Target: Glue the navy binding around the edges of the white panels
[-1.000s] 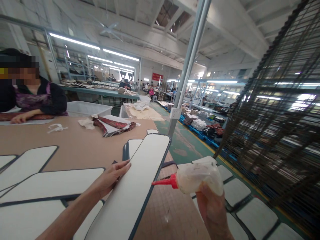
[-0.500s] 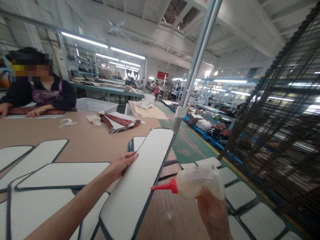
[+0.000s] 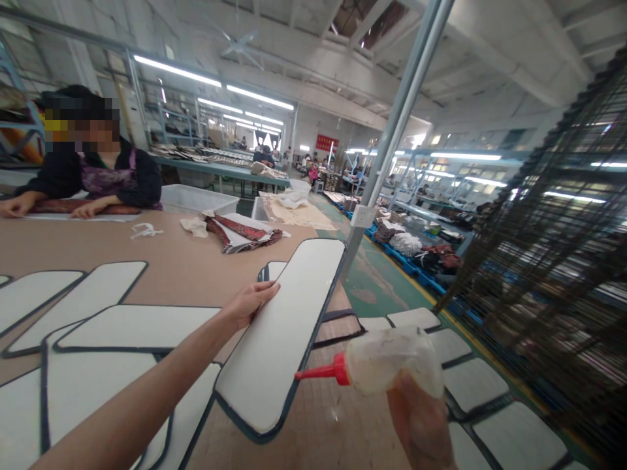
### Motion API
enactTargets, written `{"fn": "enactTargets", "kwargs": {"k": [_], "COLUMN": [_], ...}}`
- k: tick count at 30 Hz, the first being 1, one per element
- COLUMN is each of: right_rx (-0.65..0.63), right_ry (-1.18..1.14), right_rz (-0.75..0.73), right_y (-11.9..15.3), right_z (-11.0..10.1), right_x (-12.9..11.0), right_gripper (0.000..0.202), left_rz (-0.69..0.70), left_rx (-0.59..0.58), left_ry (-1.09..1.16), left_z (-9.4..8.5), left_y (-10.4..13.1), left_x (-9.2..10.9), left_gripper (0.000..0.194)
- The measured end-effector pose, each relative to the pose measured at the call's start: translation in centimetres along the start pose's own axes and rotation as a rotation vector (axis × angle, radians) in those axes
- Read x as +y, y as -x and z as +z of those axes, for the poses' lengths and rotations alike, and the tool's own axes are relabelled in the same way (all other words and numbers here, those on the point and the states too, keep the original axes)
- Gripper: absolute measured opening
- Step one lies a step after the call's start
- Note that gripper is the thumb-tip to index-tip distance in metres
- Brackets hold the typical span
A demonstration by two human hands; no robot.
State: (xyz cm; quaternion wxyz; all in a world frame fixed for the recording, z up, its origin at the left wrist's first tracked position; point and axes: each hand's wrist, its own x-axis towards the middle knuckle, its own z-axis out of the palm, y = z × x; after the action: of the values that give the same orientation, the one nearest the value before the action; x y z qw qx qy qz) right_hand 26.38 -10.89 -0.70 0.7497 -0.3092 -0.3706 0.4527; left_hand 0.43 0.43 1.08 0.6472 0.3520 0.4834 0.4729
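Observation:
A long white panel (image 3: 289, 333) with rounded corners and a dark edge is raised at a slant above the table. My left hand (image 3: 252, 303) is closed on its left edge, thumb on the white face. In my right hand (image 3: 418, 411) lies a translucent squeeze bottle (image 3: 392, 359) with a red nozzle, held on its side. The nozzle's tip is at the panel's right edge, near the lower end; whether it touches cannot be made out. Yellowish liquid shows inside the bottle.
Similar white panels (image 3: 137, 326) overlap on the brown table (image 3: 176, 261) to the left, and smaller ones (image 3: 475, 385) lie in rows at right. Patterned red fabric (image 3: 240, 232) is at the back. A co-worker (image 3: 108, 176) sits far left. A metal post (image 3: 386, 137) and wire racks (image 3: 548, 183) stand right.
The panel's lower end has come up and the nozzle tip now sits nearer that end, along the right edge. Both hands keep their hold. The whole view has shifted slightly.

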Motion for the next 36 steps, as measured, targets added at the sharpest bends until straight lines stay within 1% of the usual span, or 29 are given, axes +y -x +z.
{"fn": "enactTargets", "kwargs": {"k": [5, 10, 15, 17, 19, 22, 25, 27, 30, 33, 36], "right_rx": [0.023, -0.059, -0.12, -0.128, -0.053, 0.083, 0.113, 0.122, 0.154, 0.184, 0.186], "right_ry": [0.013, 0.034, -0.01, -0.059, -0.109, -0.132, -0.085, -0.035, -0.006, -0.014, -0.031], "right_rz": [0.033, 0.068, 0.13, 0.161, 0.128, -0.011, -0.129, -0.173, -0.21, -0.224, -0.218], "right_y": [0.4, 1.1, 2.4, 2.3, 1.1, -2.1, -5.1, -6.2, -6.6, -6.5, -6.2], "right_z": [-0.4, -0.4, 0.4, 0.7, 1.0, 1.4, 1.5, 1.1, 0.2, -0.7, -1.0], "right_x": [0.3, 0.4, 0.5, 0.4, 0.2, -0.2, -0.2, 0.1, 0.6, 0.7, 0.6], "right_gripper": [0.05, 0.053, 0.042, 0.039, 0.034, 0.032, 0.039, 0.042, 0.045, 0.044, 0.049], "left_rz": [-0.001, 0.005, 0.024, 0.046, 0.068, 0.076, 0.073, 0.055, 0.0, -0.058, -0.092], "left_rx": [0.01, 0.047, 0.126, 0.17, 0.208, 0.223, 0.196, 0.154, 0.081, 0.013, -0.055], "left_ry": [0.008, 0.021, 0.027, 0.02, -0.004, -0.076, -0.15, -0.171, -0.166, -0.102, -0.021], "left_z": [0.0, -0.3, -0.8, -0.8, -0.7, -0.2, 0.6, 1.1, 1.5, 1.3, 0.9], "left_y": [-0.7, -1.4, -2.0, -2.1, -2.1, -1.6, -0.7, 0.0, 0.8, 1.1, 1.3], "left_x": [0.0, 0.0, 0.1, 0.0, -0.4, -1.7, -3.0, -3.6, -3.9, -3.8, -3.6], "left_gripper": [0.028, 0.035, 0.039, 0.043, 0.051, 0.057, 0.06, 0.063, 0.064, 0.062, 0.071]}}
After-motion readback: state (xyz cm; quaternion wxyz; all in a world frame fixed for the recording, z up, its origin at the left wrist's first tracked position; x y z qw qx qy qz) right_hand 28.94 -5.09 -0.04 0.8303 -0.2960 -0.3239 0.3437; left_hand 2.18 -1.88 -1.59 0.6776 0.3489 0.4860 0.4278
